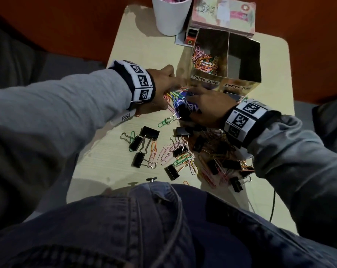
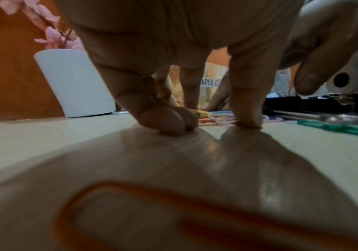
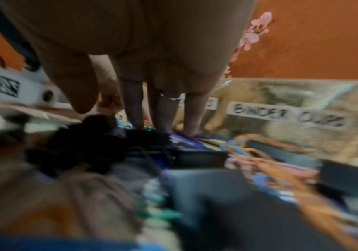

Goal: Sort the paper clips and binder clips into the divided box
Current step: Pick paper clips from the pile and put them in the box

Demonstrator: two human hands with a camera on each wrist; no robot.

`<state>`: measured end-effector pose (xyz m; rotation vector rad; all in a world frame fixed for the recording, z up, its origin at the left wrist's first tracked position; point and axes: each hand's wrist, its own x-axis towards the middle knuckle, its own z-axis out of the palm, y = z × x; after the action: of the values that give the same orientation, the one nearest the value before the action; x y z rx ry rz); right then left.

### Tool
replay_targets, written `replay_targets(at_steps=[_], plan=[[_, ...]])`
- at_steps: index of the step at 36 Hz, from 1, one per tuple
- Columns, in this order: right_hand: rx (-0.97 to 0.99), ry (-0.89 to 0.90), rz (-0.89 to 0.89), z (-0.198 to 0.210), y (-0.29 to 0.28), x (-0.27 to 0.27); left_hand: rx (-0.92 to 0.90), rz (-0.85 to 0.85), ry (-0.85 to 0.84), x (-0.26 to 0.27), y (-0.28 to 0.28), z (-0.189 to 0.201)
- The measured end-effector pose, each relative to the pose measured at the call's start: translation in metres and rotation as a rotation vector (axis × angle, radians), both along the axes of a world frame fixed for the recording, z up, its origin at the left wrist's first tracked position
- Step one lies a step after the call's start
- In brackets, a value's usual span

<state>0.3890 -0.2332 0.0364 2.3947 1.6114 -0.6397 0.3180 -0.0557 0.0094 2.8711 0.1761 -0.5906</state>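
The gold divided box stands at the back of the table. Its left cell, labelled PAPER CLIPS, holds coloured paper clips; the right cell, labelled BINDER CLIPS, looks dark inside. My left hand reaches down in front of the box, and its fingertips press on the table and on pink paper clips; the thumb stands apart. My right hand lies with straight fingers on a blue packet, beside a black binder clip. It holds nothing.
Loose paper clips and black binder clips are scattered over the table's middle and right. A white cup and a book stand behind the box. A denim-clad knee covers the front edge, with a thin cable beside it.
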Motion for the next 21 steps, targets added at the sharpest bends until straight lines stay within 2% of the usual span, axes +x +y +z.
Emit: replay_targets(at_steps=[5, 13, 21], plan=[[0.054, 0.094, 0.080, -0.002, 0.009, -0.012, 0.021, -0.025, -0.051, 0.002, -0.002, -0.004], [0.246, 0.216, -0.070, 0.003, -0.006, -0.009, 0.154, -0.214, -0.083, 0.000, -0.010, -0.014], [0.116, 0.158, 0.067, 0.009, -0.026, -0.007, 0.245, -0.234, -0.100, -0.005, -0.015, -0.020]])
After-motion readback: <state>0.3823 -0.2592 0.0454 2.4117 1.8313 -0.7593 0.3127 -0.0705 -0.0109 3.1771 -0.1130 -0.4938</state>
